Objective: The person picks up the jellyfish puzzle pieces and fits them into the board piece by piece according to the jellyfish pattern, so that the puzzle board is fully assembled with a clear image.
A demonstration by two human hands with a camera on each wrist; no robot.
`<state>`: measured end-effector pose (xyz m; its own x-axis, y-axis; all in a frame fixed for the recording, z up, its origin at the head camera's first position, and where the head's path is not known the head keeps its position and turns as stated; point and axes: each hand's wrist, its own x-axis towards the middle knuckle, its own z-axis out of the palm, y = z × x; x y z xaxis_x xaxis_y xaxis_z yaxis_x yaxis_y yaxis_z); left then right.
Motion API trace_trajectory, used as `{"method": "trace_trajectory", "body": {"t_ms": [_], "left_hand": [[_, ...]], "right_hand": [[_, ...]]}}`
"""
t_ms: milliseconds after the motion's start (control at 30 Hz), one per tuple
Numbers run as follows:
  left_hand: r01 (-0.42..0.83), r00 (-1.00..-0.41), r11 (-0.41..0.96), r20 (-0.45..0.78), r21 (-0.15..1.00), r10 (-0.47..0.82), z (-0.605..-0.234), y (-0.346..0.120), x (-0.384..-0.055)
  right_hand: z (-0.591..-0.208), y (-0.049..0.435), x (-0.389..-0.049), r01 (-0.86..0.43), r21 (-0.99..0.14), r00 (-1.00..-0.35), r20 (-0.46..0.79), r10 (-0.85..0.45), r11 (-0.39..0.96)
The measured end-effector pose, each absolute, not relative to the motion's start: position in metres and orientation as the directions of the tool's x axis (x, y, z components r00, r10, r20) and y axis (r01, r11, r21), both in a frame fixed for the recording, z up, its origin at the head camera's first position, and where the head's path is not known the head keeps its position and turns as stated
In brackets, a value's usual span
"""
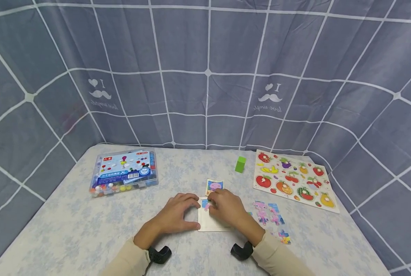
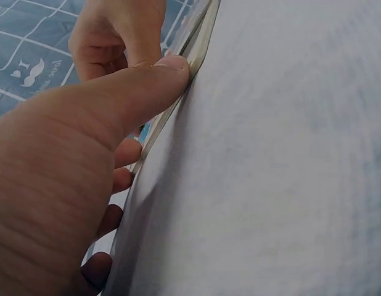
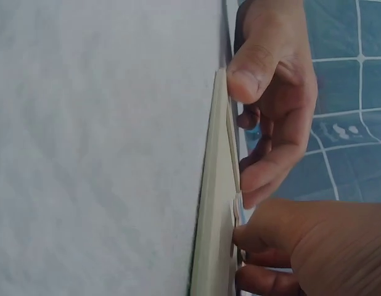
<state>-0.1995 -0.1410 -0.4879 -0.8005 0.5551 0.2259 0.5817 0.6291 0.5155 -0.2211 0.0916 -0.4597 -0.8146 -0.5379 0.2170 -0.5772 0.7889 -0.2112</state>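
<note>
A small pale wooden puzzle board lies in front of me on the table. My left hand rests at its left side, thumb by the near corner and fingers further up the edge. A pink-and-blue puzzle piece shows in the far left part of the board. Over the board, my right hand pinches a thin puzzle piece between thumb and fingers, low at the surface. The hand mostly hides that piece in the head view. Just beyond the board is a small picture card with a pink figure.
Several loose puzzle pieces lie right of the board, some partly behind my right arm. A green block stands farther back. At the right is a fruit puzzle board; at the left, a clear-sided box of colourful balls.
</note>
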Motion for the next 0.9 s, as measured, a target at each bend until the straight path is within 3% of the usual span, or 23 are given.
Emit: {"method": "trace_trajectory", "body": {"t_ms": [500,900], "left_hand": [[0.597,-0.792,0.62,0.246,0.509,0.559,-0.4888,-0.1418,-0.1992],[0.595,-0.793,0.619,0.249,0.513,0.556,-0.4894,-0.1412,-0.199]], "right_hand": [[-0.4618,0.0914,-0.2188,-0.593,-0.23,-0.803,0.243,-0.545,0.772],[-0.4565,0.0932,-0.218,-0.602,-0.253,-0.799,0.188,-0.572,0.757]]}}
